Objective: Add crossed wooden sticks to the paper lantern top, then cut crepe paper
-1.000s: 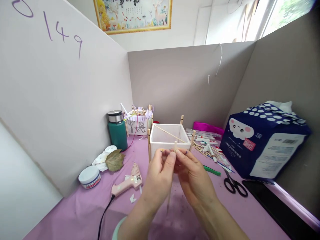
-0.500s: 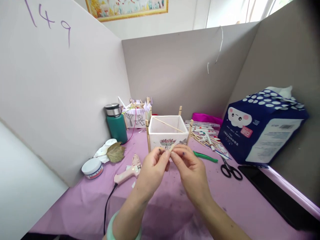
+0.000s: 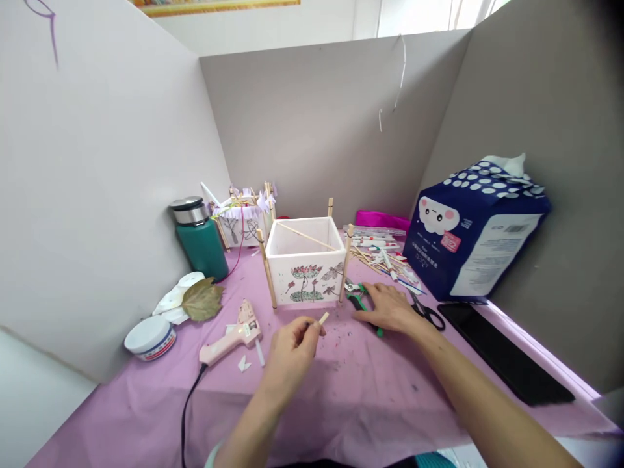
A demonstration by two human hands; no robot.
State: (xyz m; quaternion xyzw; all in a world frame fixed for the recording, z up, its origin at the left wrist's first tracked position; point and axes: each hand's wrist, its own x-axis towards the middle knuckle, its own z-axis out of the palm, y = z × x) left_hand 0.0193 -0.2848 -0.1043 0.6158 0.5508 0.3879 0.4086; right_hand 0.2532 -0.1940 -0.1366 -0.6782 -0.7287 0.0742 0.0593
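Note:
In my left hand (image 3: 292, 344), a short pale wooden stick (image 3: 324, 318) is pinched between thumb and fingertips, its end pointing up to the right. My right hand (image 3: 390, 307) lies over green-handled cutting pliers (image 3: 357, 301) on the cloth, thumb and fingers apart and touching the handles; part of the tool is hidden under it. Behind both hands stands a white square box (image 3: 305, 279) with a lotus and dragonfly drawn on its front. Upright sticks (image 3: 346, 263) are at its corners, and a thin stick (image 3: 307, 234) lies across its open top.
To the left are a pink glue gun (image 3: 234, 341), a white tub (image 3: 150, 338), a dry leaf (image 3: 202, 299) and a green bottle (image 3: 202, 250). A second decorated box (image 3: 241, 227) stands behind. Rightward lie pens (image 3: 373, 242), scissors (image 3: 429, 314), a black phone-like slab (image 3: 502, 351) and a blue package (image 3: 439, 260).
My right hand has left the stick and moved right onto the pliers. My left hand keeps the stick, lower and nearer to me. The view has shifted slightly.

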